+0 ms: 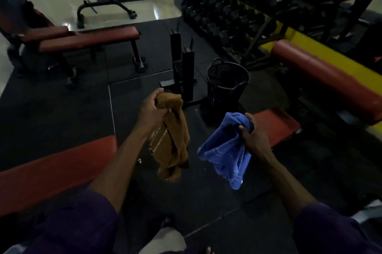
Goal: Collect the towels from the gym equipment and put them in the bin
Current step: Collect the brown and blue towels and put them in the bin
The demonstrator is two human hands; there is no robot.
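A red bench (51, 171) runs along the lower left. Above its right end the left hand (152, 112) is clenched on a brown towel (172, 140), which hangs free over the black floor (62, 113). A black stand (184, 75) rises just beyond it. Right of that stands the bin (226, 82), dark inside; I cannot tell what it holds. Nearer, the right hand (253, 135) grips a bunched blue towel (227, 154) beside a second bench (277, 125). Two towels, one bin.
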